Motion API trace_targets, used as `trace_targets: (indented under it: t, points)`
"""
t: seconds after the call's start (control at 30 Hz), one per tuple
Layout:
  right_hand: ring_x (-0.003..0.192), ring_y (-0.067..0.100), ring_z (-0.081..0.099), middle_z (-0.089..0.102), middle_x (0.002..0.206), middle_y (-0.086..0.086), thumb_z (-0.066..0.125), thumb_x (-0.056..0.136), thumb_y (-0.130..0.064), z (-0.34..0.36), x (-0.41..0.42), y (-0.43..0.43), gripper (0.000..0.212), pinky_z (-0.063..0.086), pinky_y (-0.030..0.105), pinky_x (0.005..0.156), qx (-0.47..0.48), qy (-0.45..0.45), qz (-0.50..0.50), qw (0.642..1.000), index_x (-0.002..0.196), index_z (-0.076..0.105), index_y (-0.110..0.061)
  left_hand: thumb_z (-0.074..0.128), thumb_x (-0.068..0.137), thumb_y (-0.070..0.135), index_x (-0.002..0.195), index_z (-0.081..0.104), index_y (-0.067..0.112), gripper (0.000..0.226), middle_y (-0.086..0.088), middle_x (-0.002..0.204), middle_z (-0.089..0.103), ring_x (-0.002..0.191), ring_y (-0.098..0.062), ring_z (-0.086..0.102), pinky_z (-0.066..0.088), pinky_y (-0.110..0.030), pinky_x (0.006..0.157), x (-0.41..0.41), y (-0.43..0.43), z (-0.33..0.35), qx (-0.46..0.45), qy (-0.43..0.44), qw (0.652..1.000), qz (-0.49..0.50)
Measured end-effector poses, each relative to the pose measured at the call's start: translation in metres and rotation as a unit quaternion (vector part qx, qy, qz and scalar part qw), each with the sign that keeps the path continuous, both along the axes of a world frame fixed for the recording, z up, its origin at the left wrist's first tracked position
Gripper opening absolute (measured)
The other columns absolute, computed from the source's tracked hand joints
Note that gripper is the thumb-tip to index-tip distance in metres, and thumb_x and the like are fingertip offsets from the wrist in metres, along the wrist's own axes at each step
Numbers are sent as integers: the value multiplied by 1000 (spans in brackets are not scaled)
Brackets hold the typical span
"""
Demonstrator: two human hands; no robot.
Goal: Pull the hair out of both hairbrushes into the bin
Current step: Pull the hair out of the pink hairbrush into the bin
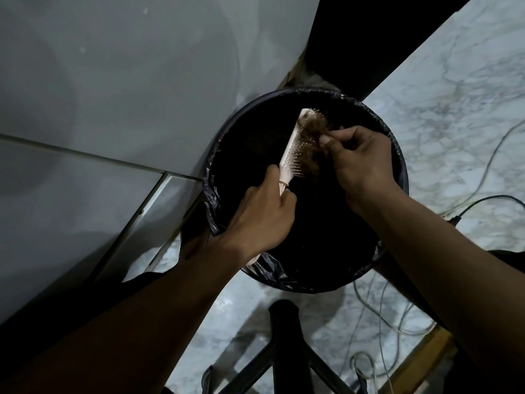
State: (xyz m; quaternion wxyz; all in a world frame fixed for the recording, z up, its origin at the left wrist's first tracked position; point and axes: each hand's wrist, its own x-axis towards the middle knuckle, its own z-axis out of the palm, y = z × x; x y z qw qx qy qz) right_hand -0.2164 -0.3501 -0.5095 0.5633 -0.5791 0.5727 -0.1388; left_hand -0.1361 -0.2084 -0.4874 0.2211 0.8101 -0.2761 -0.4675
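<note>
We hold everything over the bin [397, 177], black-lined and round at the centre of view; its inside is too dark to tell what lies there. Our left hand [261, 220] is wrapped tight around the handle of the pale hairbrush [289, 149], tilted toward 1 o'clock. Our right hand [360, 163] pinches the brown hair [312, 137] wad. We judge a slow pull along the bristles frees it whole, falling straight down.

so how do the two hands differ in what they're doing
The left hand is closed around the handle of the hairbrush, holding it steady; the right hand pinches the brown hair caught in the bristles. The left sits lower, the right higher. Both are over the bin.
</note>
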Motion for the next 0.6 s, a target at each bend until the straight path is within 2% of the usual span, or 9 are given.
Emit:
trace_targets:
  t: [0.1, 0.17, 0.23, 0.27, 0.33, 0.4, 0.43, 0.5, 0.6]
  points:
    - [55, -5, 61, 65, 71, -3, 66, 95, -13, 4, 6, 3, 10, 50, 14, 57, 43, -17, -26, 999, 86, 61, -13, 40, 102, 29, 122, 37, 21, 22, -8, 83, 58, 60, -21, 59, 35, -30, 47, 4, 0, -2, 6, -5, 1000, 17]
    - [60, 5, 60, 62, 72, -1, 60, 95, -9, 10, 7, 5, 8, 52, 22, 60, 100, -33, -40, 994, 89, 57, -13, 40, 102, 28, 119, 38, 21, 18, -8, 81, 59, 58, -20, 59, 36, -30, 46, 5, 0, -2, 4, -9, 1000, 15]
    - [74, 14, 62, 64, 85, 3, 59, 93, -11, 14, 8, 6, 6, 53, 32, 71, 144, -65, -51, 986, 95, 55, -16, 40, 102, 27, 114, 38, 20, 14, -8, 79, 58, 59, -23, 59, 39, -32, 47, 5, 2, -3, 1, -13, 1000, 10]
    - [85, 16, 65, 65, 97, 3, 62, 93, -17, 16, 7, 6, 14, 54, 33, 76, 145, -75, -43, 986, 105, 55, -17, 40, 101, 27, 110, 38, 20, 11, -9, 78, 58, 59, -25, 59, 42, -34, 48, 4, 2, -4, -1, -20, 1000, 5]
    - [103, 13, 67, 63, 117, 1, 71, 91, -33, 18, 5, 7, 45, 57, 29, 85, 102, -80, 15, 991, 129, 49, -28, 41, 100, 27, 108, 37, 21, 11, -9, 78, 58, 61, -28, 60, 49, -41, 54, 4, 3, -5, -3, -41, 999, -9]
    - [110, 6, 65, 61, 123, -2, 77, 85, -38, 19, 5, 9, 63, 56, 21, 90, 36, -68, 81, 994, 140, 46, -31, 42, 100, 29, 112, 35, 22, 15, -7, 78, 58, 62, -28, 59, 49, -44, 56, 2, 5, -6, -9, -70, 997, -41]
    - [111, 2, 64, 63, 123, -4, 80, 83, -37, 17, 4, 11, 64, 55, 19, 92, 11, -56, 96, 994, 140, 51, -28, 41, 101, 30, 112, 34, 23, 15, -5, 77, 57, 62, -28, 57, 45, -42, 57, 0, 5, -7, -12, -93, 994, -62]
    - [108, 2, 67, 70, 117, -6, 84, 78, -36, 14, 3, 12, 59, 55, 26, 97, -23, -31, 81, 996, 131, 62, -23, 40, 102, 31, 107, 29, 25, 14, -2, 73, 52, 61, -28, 51, 39, -38, 60, -2, 6, -7, -12, -133, 987, -95]
    - [97, 5, 72, 76, 101, -5, 88, 74, -35, 9, 1, 9, 40, 59, 36, 92, -58, -12, 50, 997, 109, 73, -23, 40, 102, 30, 103, 23, 28, 17, 1, 69, 47, 58, -25, 47, 36, -37, 61, -3, 7, -7, -12, -147, 983, -107]
